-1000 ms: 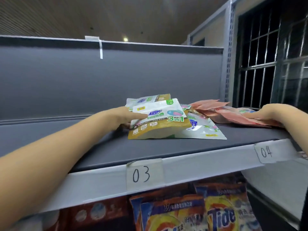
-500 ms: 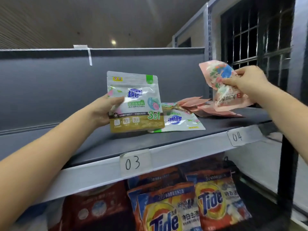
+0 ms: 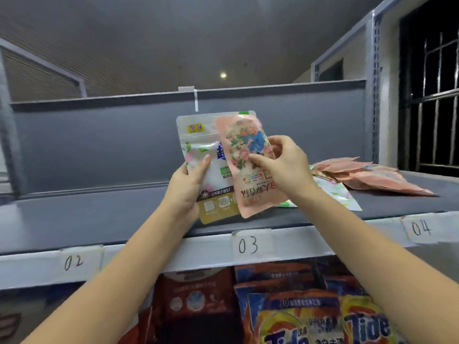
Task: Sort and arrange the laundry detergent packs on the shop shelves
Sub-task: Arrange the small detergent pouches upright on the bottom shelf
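A grey shelf [image 3: 99, 219] spans the view beneath both hands, its front edge carrying taped labels 02 [image 3: 73, 262], 03 [image 3: 248, 245] and 04 [image 3: 420, 228]. Below the forearms stand orange Tide bags [image 3: 298, 321]. To the right of the right hand a heap of pink packs [image 3: 372, 178] lies flat on the shelf, with a white pack [image 3: 335, 192] lying just under that wrist. The left hand [image 3: 185, 188] grips a white and gold pack [image 3: 198, 155] upright, thumb across its front. The right hand [image 3: 285, 165] pinches a pink floral pack [image 3: 246, 157], overlapping the white one's right side.
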